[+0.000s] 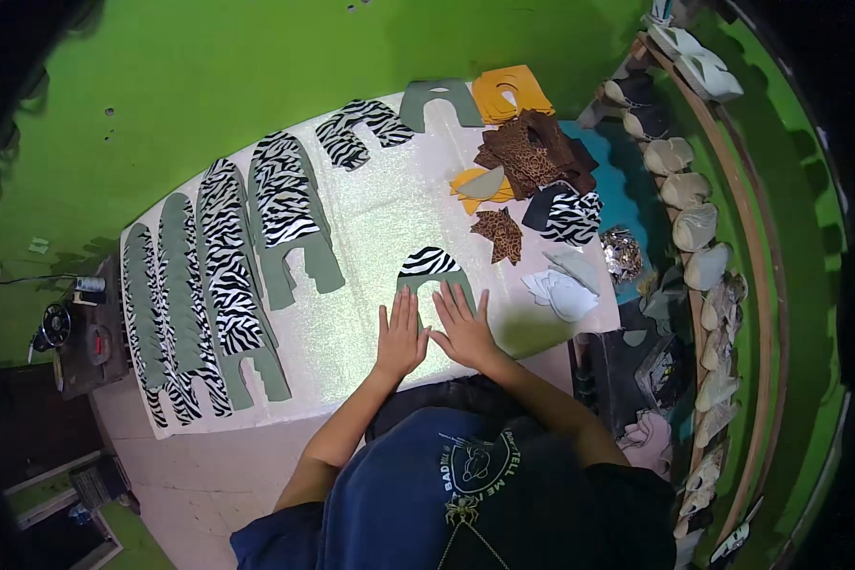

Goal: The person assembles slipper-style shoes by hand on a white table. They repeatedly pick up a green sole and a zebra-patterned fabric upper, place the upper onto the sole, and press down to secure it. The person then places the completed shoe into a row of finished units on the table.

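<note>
On the table near its front edge lies a grey-green U-shaped shoe-upper piece with a zebra-print toe piece across its curved end. My left hand rests flat on the left leg of the U, fingers stretched out. Lying on the right leg is my right hand, also flat, with its thumb near the left hand. The palms cover much of both legs. To the left, overlapping rows of similar green and zebra pieces run along the table.
The pale table meets a green wall. At its right lie brown leopard-print pieces, yellow pieces, white pieces and more zebra-print pieces. A wooden rack with shoe forms stands farther right; a sewing machine is at far left.
</note>
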